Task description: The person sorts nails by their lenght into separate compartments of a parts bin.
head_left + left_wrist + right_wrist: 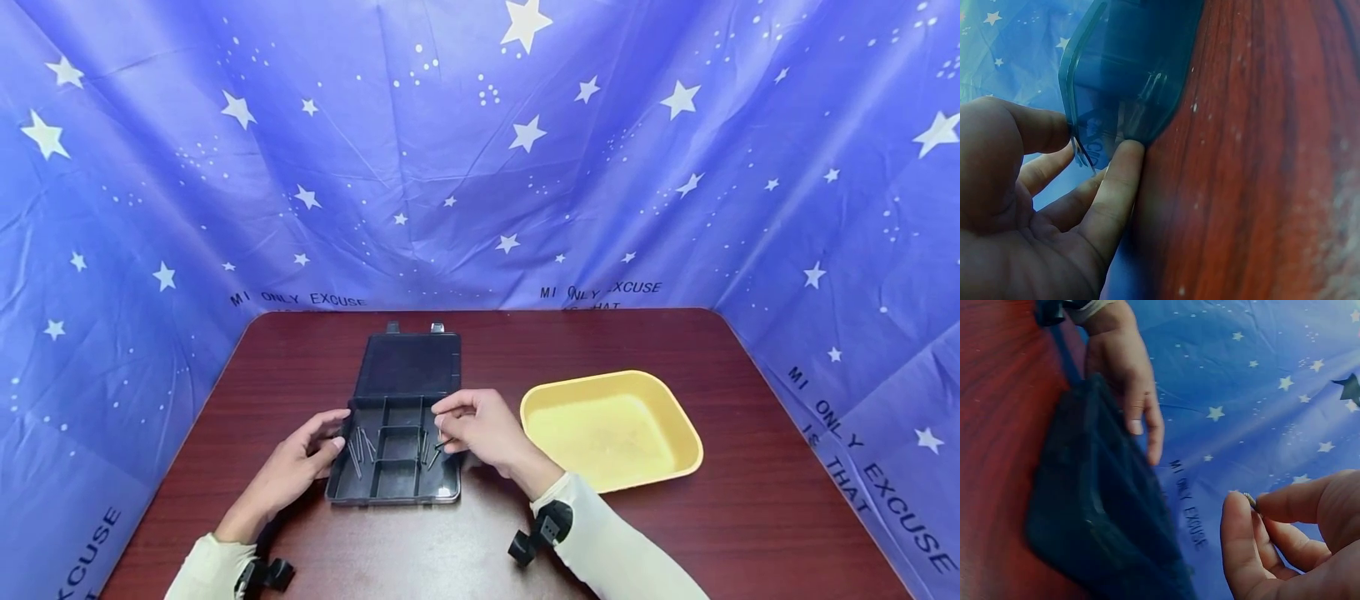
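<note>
A black compartment box [397,481] lies on the table with its lid [408,364] folded back. Slim nail-like metal pieces [356,457] lie in its left compartment, and others [433,458] in the right one. My left hand [300,458] grips the box's left side, its thumb against the rim [1067,94] and a finger low on the outer wall. Over the right compartment, my right hand [483,429] pinches a slim nail-like metal piece [1251,501] between thumb and fingertips; the fingers hide most of it.
A yellow plastic tub [611,483] stands right of the box, close to my right hand. The dark red wooden table [480,542] meets a blue star-printed curtain [450,167] at the back and sides.
</note>
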Demonstrator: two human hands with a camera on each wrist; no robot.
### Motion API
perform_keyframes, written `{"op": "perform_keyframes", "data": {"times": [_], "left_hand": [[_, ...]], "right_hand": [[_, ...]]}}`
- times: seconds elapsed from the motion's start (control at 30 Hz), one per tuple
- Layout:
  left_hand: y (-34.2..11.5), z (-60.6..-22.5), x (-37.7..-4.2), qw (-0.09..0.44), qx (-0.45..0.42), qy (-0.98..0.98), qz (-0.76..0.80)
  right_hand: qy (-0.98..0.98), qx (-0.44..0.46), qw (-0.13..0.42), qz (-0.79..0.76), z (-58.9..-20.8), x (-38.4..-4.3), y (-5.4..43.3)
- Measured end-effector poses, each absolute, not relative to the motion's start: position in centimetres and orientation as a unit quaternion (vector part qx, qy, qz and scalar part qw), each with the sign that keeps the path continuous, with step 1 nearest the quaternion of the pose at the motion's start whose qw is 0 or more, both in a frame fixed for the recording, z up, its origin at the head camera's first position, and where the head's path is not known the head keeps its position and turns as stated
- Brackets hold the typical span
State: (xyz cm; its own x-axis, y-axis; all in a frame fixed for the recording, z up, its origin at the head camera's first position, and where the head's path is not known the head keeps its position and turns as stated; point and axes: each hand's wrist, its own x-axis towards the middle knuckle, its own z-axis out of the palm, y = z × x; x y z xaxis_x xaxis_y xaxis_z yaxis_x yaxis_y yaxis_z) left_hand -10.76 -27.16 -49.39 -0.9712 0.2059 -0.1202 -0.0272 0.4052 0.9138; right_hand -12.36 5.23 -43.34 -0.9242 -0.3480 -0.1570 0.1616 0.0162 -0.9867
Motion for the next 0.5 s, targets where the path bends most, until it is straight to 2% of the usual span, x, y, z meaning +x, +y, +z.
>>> {"op": "perform_keyframes", "data": {"times": [0.5], "left_hand": [[-27.3, -49.2, -10.8, 0.109, 0.059, 0.832, 0.540]], "right_hand": [[0.731, -0.042, 0.174, -0.659, -45.2, -11.8, 5.0]]}}
